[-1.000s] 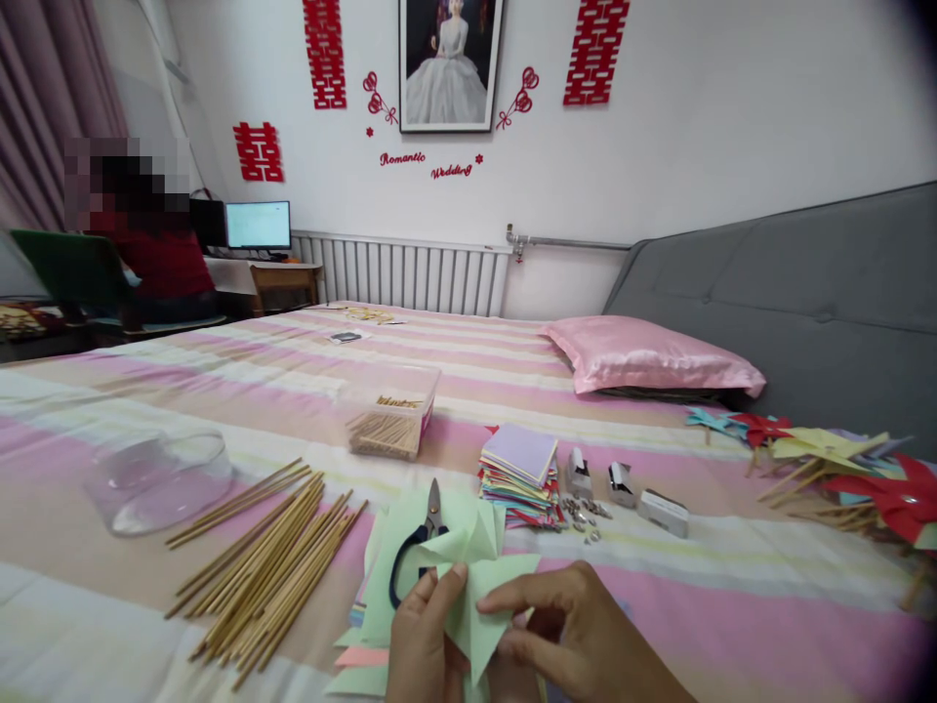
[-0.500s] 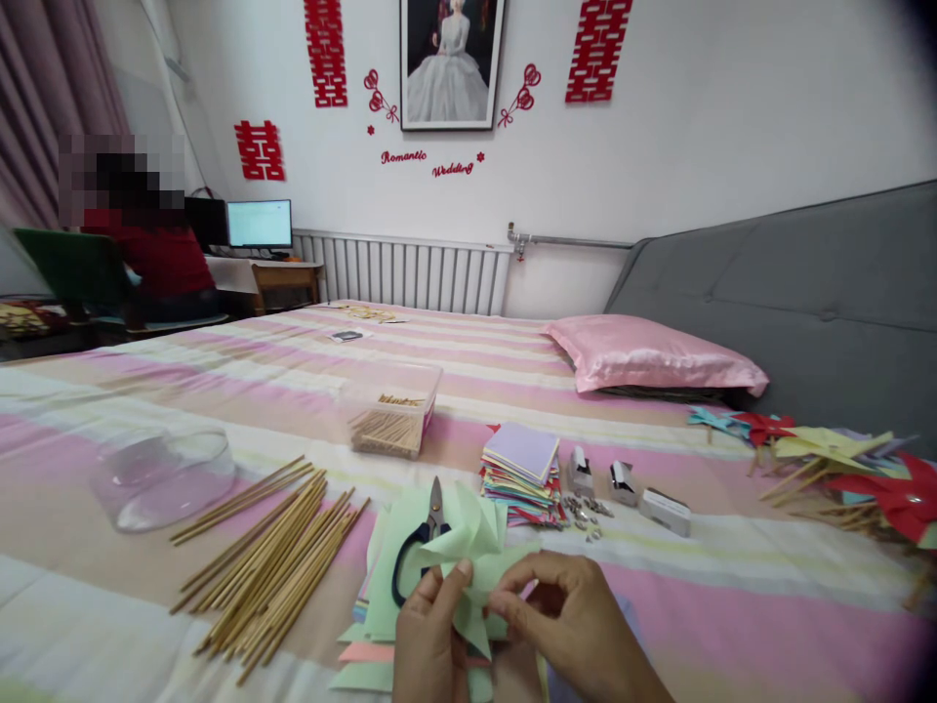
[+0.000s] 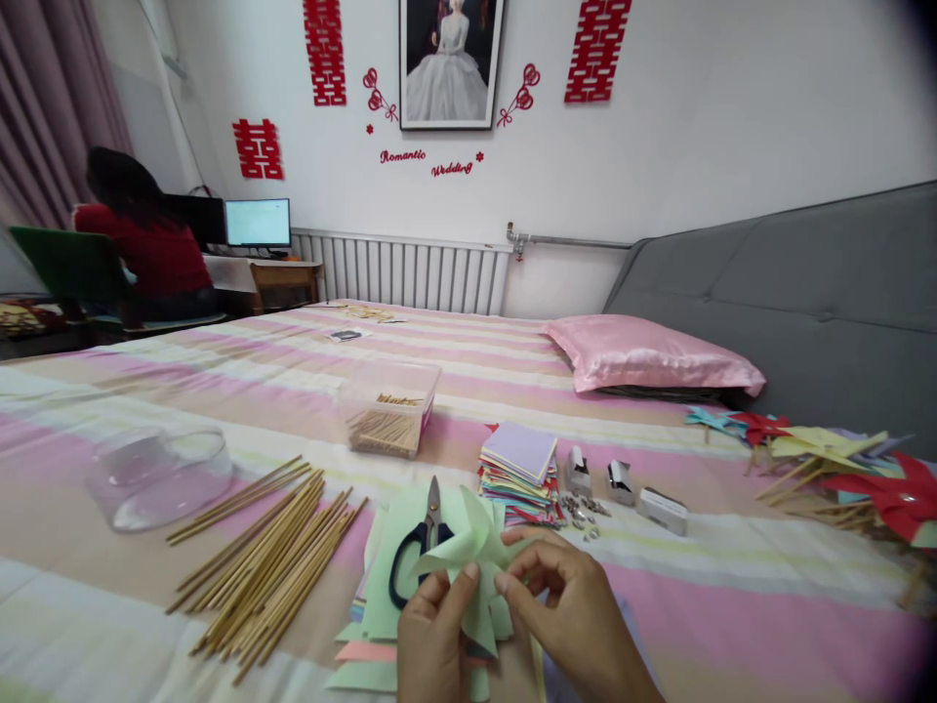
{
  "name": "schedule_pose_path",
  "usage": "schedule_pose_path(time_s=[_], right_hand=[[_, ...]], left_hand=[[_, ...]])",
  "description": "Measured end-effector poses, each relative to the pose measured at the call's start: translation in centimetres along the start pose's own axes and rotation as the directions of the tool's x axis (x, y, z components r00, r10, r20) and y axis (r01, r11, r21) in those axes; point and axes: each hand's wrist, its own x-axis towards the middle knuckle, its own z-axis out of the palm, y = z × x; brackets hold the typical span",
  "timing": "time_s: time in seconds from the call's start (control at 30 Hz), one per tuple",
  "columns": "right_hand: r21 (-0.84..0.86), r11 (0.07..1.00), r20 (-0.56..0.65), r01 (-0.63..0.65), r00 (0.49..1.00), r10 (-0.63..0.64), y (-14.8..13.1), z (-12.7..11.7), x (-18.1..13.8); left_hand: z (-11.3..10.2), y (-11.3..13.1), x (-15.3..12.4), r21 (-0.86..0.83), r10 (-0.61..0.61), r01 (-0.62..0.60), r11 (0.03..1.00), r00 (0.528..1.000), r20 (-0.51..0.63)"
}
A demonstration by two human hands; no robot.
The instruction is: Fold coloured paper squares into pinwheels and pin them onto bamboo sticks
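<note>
A light green paper pinwheel (image 3: 474, 532), its cut corners curled in toward the middle, is held up low in the view. My left hand (image 3: 433, 630) pinches it near the centre, thumb on top. At its right side, my right hand (image 3: 567, 600) grips a curled blade between thumb and fingers. Behind the pinwheel, dark-handled scissors (image 3: 434, 510) lie on a pile of green paper sheets (image 3: 382, 600); part of them is hidden. Pink and other coloured sheets show beneath that pile.
Wooden sticks (image 3: 274, 576) lie left of the paper, near a clear plastic lid (image 3: 161, 478). Farther back stand a box of short sticks (image 3: 387, 430) and a coloured paper stack (image 3: 518, 469). Small metal pieces (image 3: 582, 513) and finished pinwheels (image 3: 889, 493) lie rightward. A person (image 3: 146, 244) sits far left.
The right-hand blade of the pinwheel, lying flatter before, is now bent up and inward by my right hand. My left hand keeps its pinch, shifted slightly.
</note>
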Motion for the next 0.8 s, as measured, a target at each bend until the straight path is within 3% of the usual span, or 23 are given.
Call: schedule_pose_path(time_s=[0.8], right_hand=[[0.018, 0.999, 0.036, -0.040, 0.999, 0.039, -0.02, -0.21, 0.17]], left_hand=[[0.46, 0.44, -0.32, 0.104, 0.127, -0.119, 0.987, 0.990, -0.069]])
